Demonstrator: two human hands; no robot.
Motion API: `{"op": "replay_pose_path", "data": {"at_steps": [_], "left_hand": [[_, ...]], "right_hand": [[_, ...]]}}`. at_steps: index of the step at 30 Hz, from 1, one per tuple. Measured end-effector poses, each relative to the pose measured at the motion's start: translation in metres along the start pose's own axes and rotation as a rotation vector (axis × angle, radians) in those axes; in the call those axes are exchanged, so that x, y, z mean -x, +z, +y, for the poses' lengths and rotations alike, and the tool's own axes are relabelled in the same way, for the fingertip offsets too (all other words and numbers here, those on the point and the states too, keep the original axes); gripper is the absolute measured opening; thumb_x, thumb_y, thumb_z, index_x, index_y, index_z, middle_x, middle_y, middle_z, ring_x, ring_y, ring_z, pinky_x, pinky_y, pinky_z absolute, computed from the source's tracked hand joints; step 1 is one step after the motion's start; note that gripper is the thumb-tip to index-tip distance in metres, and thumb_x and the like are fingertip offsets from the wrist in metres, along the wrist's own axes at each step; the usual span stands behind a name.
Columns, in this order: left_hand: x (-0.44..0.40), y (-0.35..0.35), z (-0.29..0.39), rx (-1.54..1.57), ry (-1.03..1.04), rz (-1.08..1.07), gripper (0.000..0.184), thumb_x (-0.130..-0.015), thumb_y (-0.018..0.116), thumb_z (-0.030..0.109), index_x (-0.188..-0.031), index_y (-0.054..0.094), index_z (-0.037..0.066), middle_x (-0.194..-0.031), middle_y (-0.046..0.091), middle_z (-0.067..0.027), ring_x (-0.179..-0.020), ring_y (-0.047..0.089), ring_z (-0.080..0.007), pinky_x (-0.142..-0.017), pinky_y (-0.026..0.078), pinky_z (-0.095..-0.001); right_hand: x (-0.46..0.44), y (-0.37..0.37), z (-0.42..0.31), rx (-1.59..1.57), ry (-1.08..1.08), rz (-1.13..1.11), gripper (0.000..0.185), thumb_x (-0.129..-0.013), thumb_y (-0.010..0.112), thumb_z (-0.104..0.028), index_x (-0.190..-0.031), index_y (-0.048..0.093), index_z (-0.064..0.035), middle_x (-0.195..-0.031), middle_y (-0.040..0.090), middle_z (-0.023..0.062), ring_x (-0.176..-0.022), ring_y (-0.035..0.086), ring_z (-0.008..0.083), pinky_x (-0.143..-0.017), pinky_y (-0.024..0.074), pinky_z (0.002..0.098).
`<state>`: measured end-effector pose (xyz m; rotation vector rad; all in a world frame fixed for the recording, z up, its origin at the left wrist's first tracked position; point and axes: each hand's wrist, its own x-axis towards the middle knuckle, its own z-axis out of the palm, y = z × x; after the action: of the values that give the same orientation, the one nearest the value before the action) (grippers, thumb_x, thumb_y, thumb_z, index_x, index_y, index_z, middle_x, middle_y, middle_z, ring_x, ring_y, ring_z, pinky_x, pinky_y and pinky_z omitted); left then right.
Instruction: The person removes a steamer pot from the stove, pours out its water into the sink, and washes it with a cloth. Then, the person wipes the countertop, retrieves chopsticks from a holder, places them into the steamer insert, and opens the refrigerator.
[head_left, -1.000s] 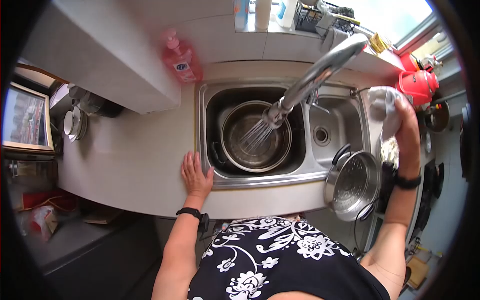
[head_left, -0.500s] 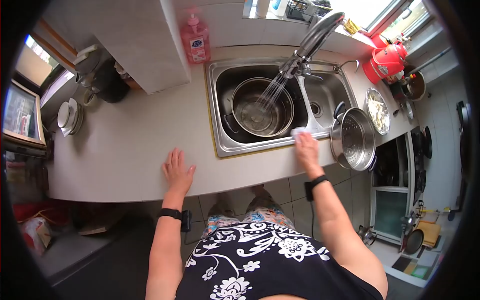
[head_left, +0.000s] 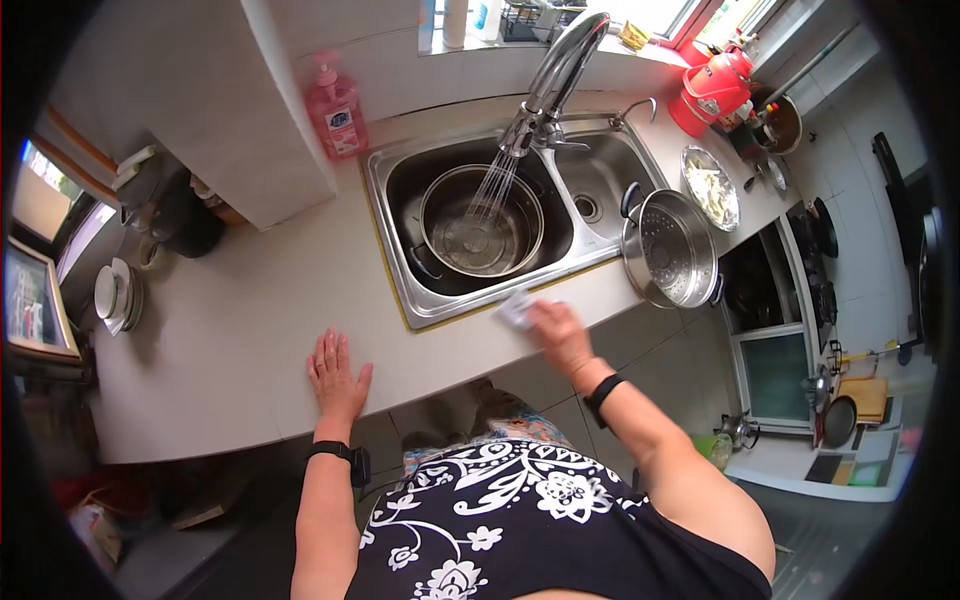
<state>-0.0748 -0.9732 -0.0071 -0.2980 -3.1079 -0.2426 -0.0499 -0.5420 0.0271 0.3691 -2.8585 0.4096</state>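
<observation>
My right hand point(head_left: 562, 336) grips a white cloth point(head_left: 518, 309) at the front edge of the sink, over the strip of counter there. Flat on the pale countertop point(head_left: 250, 350) lies my left hand point(head_left: 338, 378), fingers spread and holding nothing. A metal pot point(head_left: 482, 262) with dark handles sits in the left basin of the steel sink point(head_left: 455, 303). Water sprays into it from the faucet point(head_left: 520, 130). A steamer pot with holes in its base point(head_left: 672, 250) rests at the sink's right end, partly over the counter edge.
A pink soap bottle point(head_left: 337, 112) stands behind the sink's left corner. Right of the sink are a foil-like tray of pale food point(head_left: 711, 188) and a red thermos point(head_left: 711, 92). Stacked white dishes point(head_left: 118, 295) stand far left, near a wall column point(head_left: 240, 110).
My right hand has moved the cloth leftward along the sink's front edge. My left hand stays flat on the counter. The whole view has tilted and shifted.
</observation>
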Motion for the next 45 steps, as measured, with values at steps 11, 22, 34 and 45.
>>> {"op": "replay_pose_path", "data": {"at_steps": [11, 22, 34, 45], "left_hand": [[-0.005, -0.004, 0.007, -0.034, -0.003, 0.049, 0.073, -0.080, 0.062, 0.040, -0.142, 0.036, 0.011, -0.152, 0.028, -0.0079, -0.142, 0.021, -0.0259, -0.115, 0.014, -0.0475], [-0.009, -0.010, 0.008, -0.008, 0.007, 0.051, 0.072, -0.081, 0.059, 0.036, -0.142, 0.034, 0.009, -0.152, 0.028, -0.0111, -0.141, 0.022, -0.0282, -0.115, 0.015, -0.0486], [-0.012, -0.012, 0.006, 0.010, 0.012, 0.047, 0.071, -0.079, 0.059, 0.039, -0.139, 0.037, 0.007, -0.148, 0.033, -0.0138, -0.139, 0.026, -0.0322, -0.113, 0.017, -0.0536], [-0.013, -0.013, 0.005, 0.025, 0.026, 0.040, 0.069, -0.079, 0.057, 0.039, -0.138, 0.037, 0.008, -0.147, 0.033, -0.0154, -0.138, 0.028, -0.0332, -0.113, 0.017, -0.0534]], "right_hand": [[-0.004, 0.043, -0.047, 0.126, -0.029, -0.044, 0.047, -0.086, 0.054, -0.018, -0.130, 0.049, -0.0039, -0.140, 0.043, 0.0177, -0.134, 0.036, 0.0349, -0.110, 0.0266, 0.0532], [0.036, -0.018, 0.067, -0.069, 0.146, -0.008, 0.035, -0.076, 0.058, 0.000, -0.106, 0.068, -0.0180, -0.118, 0.059, 0.0105, -0.111, 0.055, 0.0305, -0.096, 0.0460, 0.0400], [-0.245, 0.026, 0.200, 0.028, 0.414, 0.191, 0.024, -0.084, 0.059, -0.008, -0.107, 0.067, -0.0111, -0.123, 0.053, 0.0159, -0.112, 0.052, 0.0349, -0.095, 0.0456, 0.0424], [-0.160, 0.054, 0.200, 0.024, 0.356, -0.189, 0.040, -0.088, 0.053, -0.007, -0.127, 0.056, -0.0131, -0.148, 0.028, 0.0233, -0.132, 0.036, 0.0406, -0.108, 0.0353, 0.0428]]}}
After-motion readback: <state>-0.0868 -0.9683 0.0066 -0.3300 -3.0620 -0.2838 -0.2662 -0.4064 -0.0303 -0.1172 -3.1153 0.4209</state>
